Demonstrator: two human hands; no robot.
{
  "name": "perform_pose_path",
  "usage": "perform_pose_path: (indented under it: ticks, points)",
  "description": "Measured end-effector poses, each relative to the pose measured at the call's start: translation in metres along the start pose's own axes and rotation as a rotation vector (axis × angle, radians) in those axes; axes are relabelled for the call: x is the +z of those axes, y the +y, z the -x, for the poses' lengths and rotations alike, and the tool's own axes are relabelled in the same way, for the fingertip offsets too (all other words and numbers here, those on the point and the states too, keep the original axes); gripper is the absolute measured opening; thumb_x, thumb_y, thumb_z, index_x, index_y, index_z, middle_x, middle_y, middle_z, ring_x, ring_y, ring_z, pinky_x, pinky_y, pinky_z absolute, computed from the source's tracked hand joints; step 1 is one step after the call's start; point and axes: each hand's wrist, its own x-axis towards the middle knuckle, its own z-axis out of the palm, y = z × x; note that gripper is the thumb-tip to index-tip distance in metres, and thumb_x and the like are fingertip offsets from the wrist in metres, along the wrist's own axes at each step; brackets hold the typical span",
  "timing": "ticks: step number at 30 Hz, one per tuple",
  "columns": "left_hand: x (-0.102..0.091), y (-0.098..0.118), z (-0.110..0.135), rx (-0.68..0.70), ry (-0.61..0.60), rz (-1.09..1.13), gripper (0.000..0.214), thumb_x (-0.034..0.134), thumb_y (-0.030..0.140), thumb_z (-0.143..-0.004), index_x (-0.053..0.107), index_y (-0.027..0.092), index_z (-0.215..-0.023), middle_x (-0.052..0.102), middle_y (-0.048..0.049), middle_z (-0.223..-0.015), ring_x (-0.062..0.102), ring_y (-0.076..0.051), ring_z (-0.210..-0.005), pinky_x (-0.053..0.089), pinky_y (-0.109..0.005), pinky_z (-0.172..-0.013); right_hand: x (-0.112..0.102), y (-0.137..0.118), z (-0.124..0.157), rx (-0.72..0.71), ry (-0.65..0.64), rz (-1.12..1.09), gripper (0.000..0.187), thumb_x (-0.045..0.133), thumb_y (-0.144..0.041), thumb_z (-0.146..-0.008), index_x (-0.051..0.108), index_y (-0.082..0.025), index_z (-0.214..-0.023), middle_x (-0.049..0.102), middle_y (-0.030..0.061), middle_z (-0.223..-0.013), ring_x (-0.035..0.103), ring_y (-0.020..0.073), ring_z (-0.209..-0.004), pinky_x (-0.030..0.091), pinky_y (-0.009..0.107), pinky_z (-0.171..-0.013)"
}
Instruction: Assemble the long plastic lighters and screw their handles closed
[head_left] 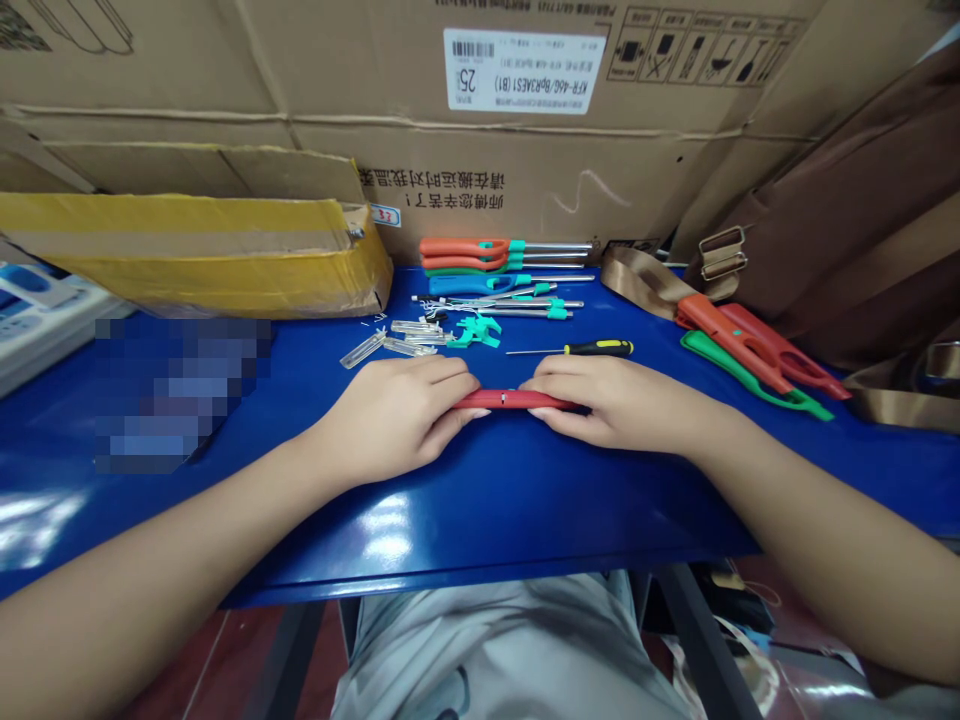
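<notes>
Left hand and right hand grasp red casing above glossy blue table; large cardboard panel behind, yellow-taped box at left, reddish floor below.

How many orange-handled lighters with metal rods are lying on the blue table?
2 visible, before the large cardboard box: one orange-handled lighter uppermost in the picture, a second orange one just below. More may be hidden beneath.

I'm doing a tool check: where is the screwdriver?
In the head view, the screwdriver lies on the blue table, just beyond the right hand, right of the teal plastic pieces.
</notes>
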Motion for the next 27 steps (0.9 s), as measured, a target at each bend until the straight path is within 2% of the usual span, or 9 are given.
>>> perform_pose_path:
  ticks: [7,10,13,16,19,23,27]
  points:
    - [-0.001,0.010,0.000,-0.033,-0.012,0.184,0.032,0.047,0.036,-0.106,0.071,0.016,-0.099,0.068,-0.0036,-0.086,0.063,-0.016,-0.076,0.047,-0.027,-0.069,0.006,-0.003,-0.002,-0.036,0.076,0.102,0.032,0.054,-0.041,-0.103,0.070,-0.017,-0.117,0.073,0.0101,-0.108,0.068,0.0231,-0.097,0.052,0.035,-0.084]
    - [0.002,0.013,0.000,-0.041,-0.011,0.280,0.030,0.050,0.035,-0.105,0.073,0.016,-0.101,0.069,-0.0039,-0.087,0.064,-0.016,-0.078,0.049,-0.027,-0.070,0.010,-0.008,-0.004,-0.081,0.092,0.146,0.032,0.049,-0.039,-0.104,0.071,-0.017,-0.113,0.074,0.0095,-0.106,0.068,0.0222,-0.096,0.053,0.035,-0.084]
    - [0.006,0.011,0.000,-0.054,0.057,0.386,0.024,0.058,0.035,-0.102,0.074,0.017,-0.106,0.072,-0.0040,-0.092,0.066,-0.015,-0.081,0.051,-0.026,-0.074,0.011,-0.011,-0.003,-0.100,0.124,0.188,0.031,0.047,-0.035,-0.105,0.072,-0.017,-0.108,0.075,0.0088,-0.101,0.069,0.0212,-0.091,0.052,0.033,-0.078]
    - [0.007,0.006,-0.001,-0.014,0.124,0.467,0.022,0.066,0.033,-0.098,0.074,0.018,-0.110,0.073,-0.0041,-0.094,0.067,-0.014,-0.082,0.053,-0.025,-0.076,0.008,-0.011,-0.001,-0.106,0.146,0.195,0.031,0.047,-0.034,-0.105,0.072,-0.017,-0.108,0.076,0.0076,-0.100,0.069,0.0200,-0.086,0.051,0.032,-0.073]
    - [0.006,0.002,-0.001,0.056,0.153,0.512,0.022,0.067,0.029,-0.096,0.074,0.017,-0.113,0.073,-0.0056,-0.097,0.069,-0.015,-0.083,0.055,-0.025,-0.078,0.004,-0.010,0.001,-0.119,0.155,0.188,0.031,0.047,-0.034,-0.104,0.072,-0.016,-0.110,0.076,0.0084,-0.102,0.070,0.0204,-0.087,0.051,0.033,-0.074]
    - [0.004,-0.001,0.000,0.119,0.150,0.542,0.022,0.066,0.026,-0.097,0.072,0.017,-0.116,0.075,-0.0070,-0.101,0.071,-0.016,-0.088,0.057,-0.025,-0.082,0.003,-0.011,0.002,-0.113,0.172,0.173,0.029,0.048,-0.034,-0.104,0.072,-0.018,-0.107,0.077,0.0089,-0.102,0.071,0.0205,-0.089,0.052,0.033,-0.075]
    - [0.003,0.002,0.001,0.111,0.148,0.547,0.019,0.063,0.025,-0.098,0.072,0.017,-0.113,0.075,-0.0073,-0.099,0.070,-0.015,-0.084,0.056,-0.026,-0.079,0.002,-0.013,0.001,-0.131,0.179,0.150,0.029,0.048,-0.033,-0.103,0.072,-0.018,-0.106,0.078,0.0088,-0.101,0.072,0.0203,-0.088,0.052,0.032,-0.074]
